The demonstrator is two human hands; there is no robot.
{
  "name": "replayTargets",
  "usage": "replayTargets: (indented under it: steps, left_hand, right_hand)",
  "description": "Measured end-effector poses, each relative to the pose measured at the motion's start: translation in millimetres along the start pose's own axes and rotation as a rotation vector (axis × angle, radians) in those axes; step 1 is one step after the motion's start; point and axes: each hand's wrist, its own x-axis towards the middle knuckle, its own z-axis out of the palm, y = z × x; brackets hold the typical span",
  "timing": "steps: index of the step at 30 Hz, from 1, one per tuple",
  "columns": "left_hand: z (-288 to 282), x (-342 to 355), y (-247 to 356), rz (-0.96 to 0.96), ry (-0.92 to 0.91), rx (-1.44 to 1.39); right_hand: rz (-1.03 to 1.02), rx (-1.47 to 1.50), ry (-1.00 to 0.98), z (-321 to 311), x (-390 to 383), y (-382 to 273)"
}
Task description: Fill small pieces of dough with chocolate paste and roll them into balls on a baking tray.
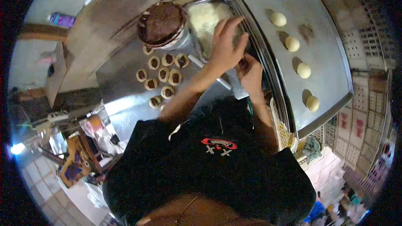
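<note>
My left hand is raised over the right edge of a tray of pale flour, fingers spread and holding nothing. Just below it, my right hand is closed round a small piece with dark brown filling, mostly hidden by the fingers; it looks like filled dough. Left of my forearms, several flattened dough rounds topped with brown filling lie on the metal worktop. Behind them stands a tub heaped with dark brown filling. A pale stick, perhaps a rolling pin, lies partly under my left wrist.
On the right, a large metal baking tray rests on a stack of trays and carries a row of smooth dough balls. Crates line the far right. A purple bottle is at the upper left, beyond the wooden board.
</note>
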Motion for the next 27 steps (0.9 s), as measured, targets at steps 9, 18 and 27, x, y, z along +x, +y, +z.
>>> replayTargets:
  steps: [9, 18, 27]
  left_hand:
    - [-221, -314, -34, -1.060, 0.149, 0.697]
    - [-173, -427, -36, -1.216, 0.266, 0.757]
    - [-176, -361, -67, -1.138, 0.660, -0.219]
  right_hand:
    - [-0.213, -0.793, -0.172, 124, 139, 134]
    - [-0.674, -1.371, -0.353, 140, 195, 156]
    - [-0.036, -0.557, -0.128, 163, 184, 127]
